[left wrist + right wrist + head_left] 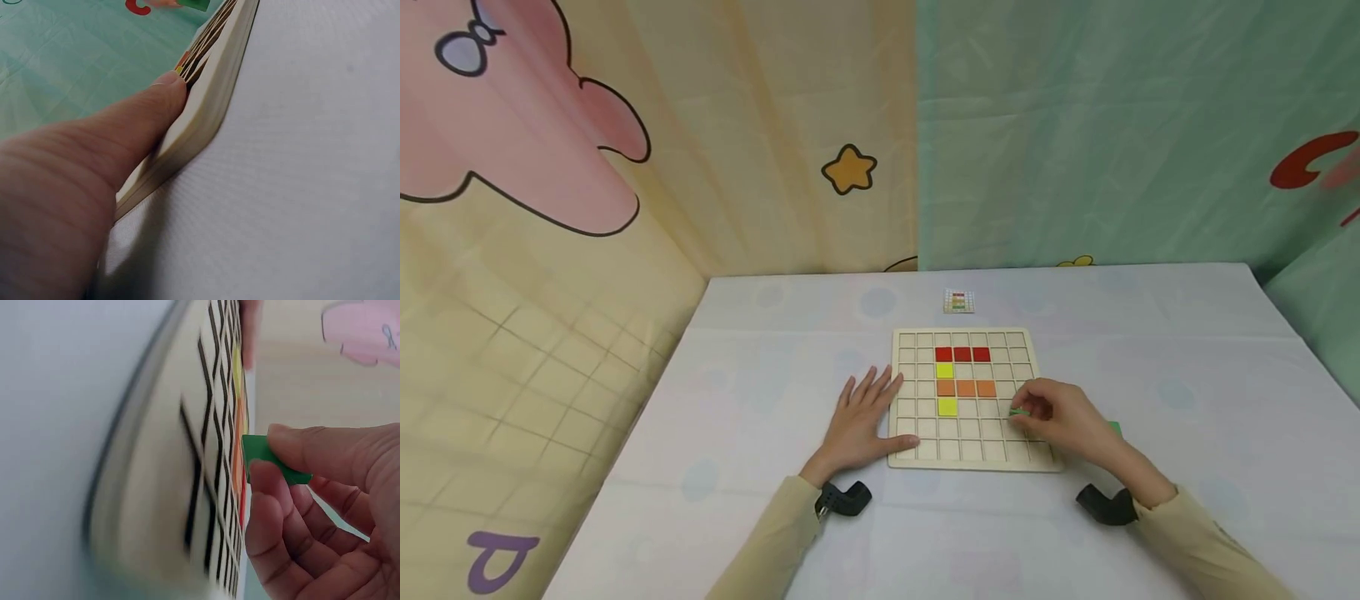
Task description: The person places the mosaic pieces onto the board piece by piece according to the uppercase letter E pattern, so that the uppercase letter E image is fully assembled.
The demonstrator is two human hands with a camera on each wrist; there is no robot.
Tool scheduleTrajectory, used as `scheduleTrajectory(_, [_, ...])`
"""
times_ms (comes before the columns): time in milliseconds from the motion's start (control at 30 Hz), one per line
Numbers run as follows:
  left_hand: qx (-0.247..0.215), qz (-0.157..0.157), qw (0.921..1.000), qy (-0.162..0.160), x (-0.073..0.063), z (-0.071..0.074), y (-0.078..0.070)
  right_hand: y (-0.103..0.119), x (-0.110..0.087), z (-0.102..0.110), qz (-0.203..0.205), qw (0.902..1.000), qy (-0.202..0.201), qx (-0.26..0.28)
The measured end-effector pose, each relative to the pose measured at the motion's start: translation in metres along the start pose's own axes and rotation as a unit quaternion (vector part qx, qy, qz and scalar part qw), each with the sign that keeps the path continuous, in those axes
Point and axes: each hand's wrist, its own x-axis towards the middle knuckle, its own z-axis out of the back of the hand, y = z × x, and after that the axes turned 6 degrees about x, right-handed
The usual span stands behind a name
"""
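A pale wooden grid board (927, 451) lies flat on the table. In its cells are a row of three red tiles (962, 354), a yellow tile (944, 370), a row of three orange tiles (966, 388) and a lower yellow tile (947, 407). My left hand (859, 421) rests at the board's left side, fingers spread, with the thumb (169, 94) on the rim. Over the right part of the board, my right hand (1063, 417) pinches a green square tile (269, 450) between thumb and fingers, tilted above the cells.
Behind the board lies a small card (958, 302) printed with a coloured grid pattern. Another green piece (1115, 427) shows on the table, partly hidden by my right wrist. Printed curtains (812, 100) stand behind the white-covered table (760, 350).
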Motion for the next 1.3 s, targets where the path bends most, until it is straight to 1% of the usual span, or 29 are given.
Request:
scheduleTrajectory(100, [-0.001,-0.002,1.0,-0.002,0.0,0.002,-0.001,0.008,0.01,-0.018,0.001,0.9982,0.039,0.045])
scheduleTrajectory(200, [-0.001,-0.004,1.0,-0.003,0.0,0.002,-0.001,0.015,0.019,-0.032,-0.011,0.9944,0.073,0.076])
scheduleTrajectory(267, [-0.001,-0.005,1.0,-0.005,0.0,0.003,-0.001,0.019,0.024,-0.04,-0.01,0.9924,0.088,0.086])
scheduleTrajectory(367, [0.001,-0.004,1.0,-0.004,0.0,0.003,-0.001,0.024,0.031,-0.048,-0.003,0.9911,0.098,0.091])
scheduleTrajectory(500, [0.004,-0.002,1.0,-0.003,0.001,0.002,-0.001,0.027,0.037,-0.054,-0.002,0.9916,0.099,0.083])
scheduleTrajectory(633, [0.007,-0.002,1.0,-0.003,0.001,0.002,0.0,0.03,0.04,-0.056,-0.005,0.9932,0.096,0.066])
scheduleTrajectory(767, [0.007,-0.004,1.0,-0.005,0.0,0.002,-0.001,0.031,0.039,-0.057,-0.005,0.9965,0.078,0.028])
scheduleTrajectory(900, [0.009,-0.002,1.0,0.0,0.0,0.002,-0.001,0.034,0.037,-0.059,0.0,0.9983,0.057,-0.015])
scheduleTrajectory(1000, [0.01,-0.002,0.9999,-0.002,0.0,0.002,0.0,0.037,0.036,-0.06,-0.005,0.9979,0.056,-0.034])
scheduleTrajectory(1100, [0.011,-0.003,0.9999,-0.006,0.0,0.001,0.0,0.037,0.035,-0.06,-0.009,0.9967,0.066,-0.047])
scheduleTrajectory(1233, [0.013,-0.002,0.9999,-0.006,0.001,0.001,0.0,0.032,0.026,-0.051,0.023,0.9961,0.077,-0.037])
scheduleTrajectory(1300, [0.01,-0.003,0.9999,-0.007,0.0,0.001,0.0,0.027,0.018,-0.043,0.041,0.9965,0.07,-0.024])
